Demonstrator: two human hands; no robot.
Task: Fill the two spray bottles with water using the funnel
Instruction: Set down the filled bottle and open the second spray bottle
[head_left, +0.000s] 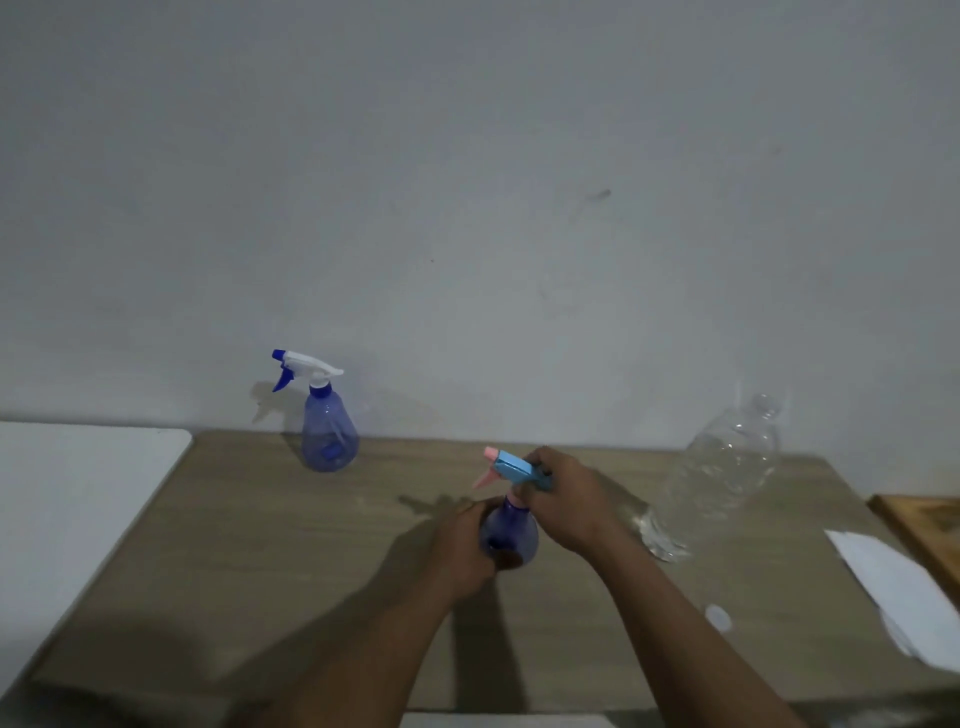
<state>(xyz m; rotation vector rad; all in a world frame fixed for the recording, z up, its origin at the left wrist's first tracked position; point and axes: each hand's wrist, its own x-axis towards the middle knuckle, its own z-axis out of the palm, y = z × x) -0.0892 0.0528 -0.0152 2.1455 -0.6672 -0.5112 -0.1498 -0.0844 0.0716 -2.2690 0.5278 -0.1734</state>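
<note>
Pink-headed bottle (511, 535) stood on the table (260, 545) between both hands. The left hand (465, 545) was wrapped round its blue body. The right hand (566, 504) was curled round the neck and the back of the trigger head (514, 470), a grip that suited twisting the head (off or on, one frame could not say). No water level could be read in the body.

Near the grip on its right was a big clear water bottle (722, 478), its mouth too blurred to tell open from capped. Closer to the person on that side lay a small white cap (718, 618), and further right some white paper (893, 587) beside a wooden board (930, 525). Well apart from the grip, far to its left and back by the wall, the white-headed bottle (330, 434) stood upright with its head on; it showed no clear water line. No funnel could be made out.

Judged from this, the task looked barely begun: neither spray bottle was visibly filled. Left to do were freeing this neck, seating the funnel, pouring, closing, then the same for the other bottle.
</note>
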